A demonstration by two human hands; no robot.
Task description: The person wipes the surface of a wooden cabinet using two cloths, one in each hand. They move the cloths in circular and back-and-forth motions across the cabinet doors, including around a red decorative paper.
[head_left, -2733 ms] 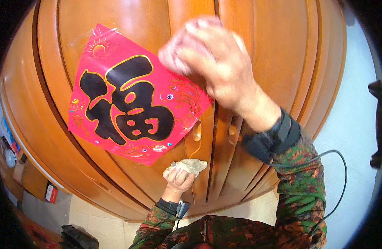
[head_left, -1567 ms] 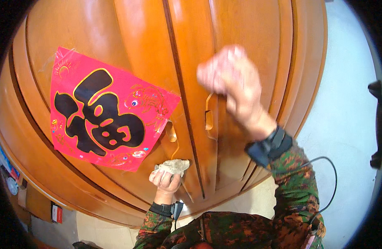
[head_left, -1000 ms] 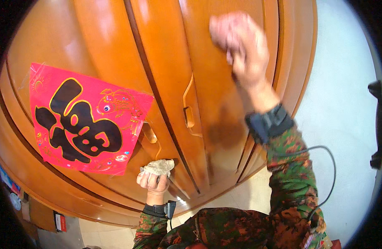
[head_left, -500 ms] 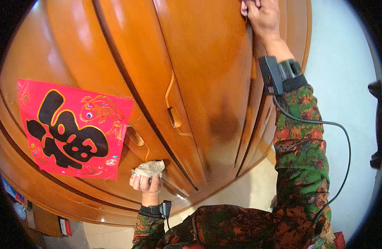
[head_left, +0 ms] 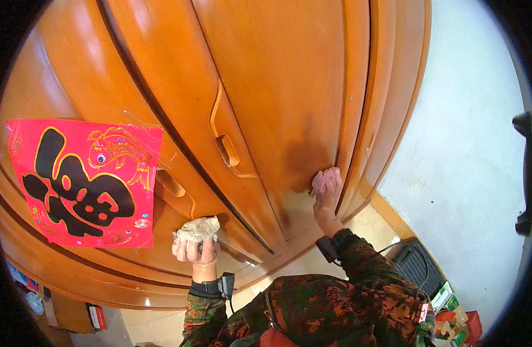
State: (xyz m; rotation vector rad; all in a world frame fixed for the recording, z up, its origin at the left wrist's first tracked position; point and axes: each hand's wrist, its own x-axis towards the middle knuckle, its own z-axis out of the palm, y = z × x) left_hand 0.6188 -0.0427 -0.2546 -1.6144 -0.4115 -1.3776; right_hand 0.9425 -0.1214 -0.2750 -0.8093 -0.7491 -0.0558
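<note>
My right hand presses a crumpled pink cloth against the door panel of a glossy brown wooden wardrobe, low down by the panel's right edge. The fingers are closed on that cloth. Farther left, my left hand is wrapped round a bunched greyish-beige cloth, held near the lower part of the wardrobe. Whether this cloth touches the wood I cannot tell. Between the hands and higher up, a recessed handle is set in a door.
A red paper decoration with black and gold figures is stuck on the wardrobe at left. At right stands a white wall. A dark case-like object and several colourful boxes lie on the floor beside my right arm.
My right hand has come down from the top of the panel to its lower part with the pink cloth. My left hand still grips its cloth; the view has shifted slightly.
</note>
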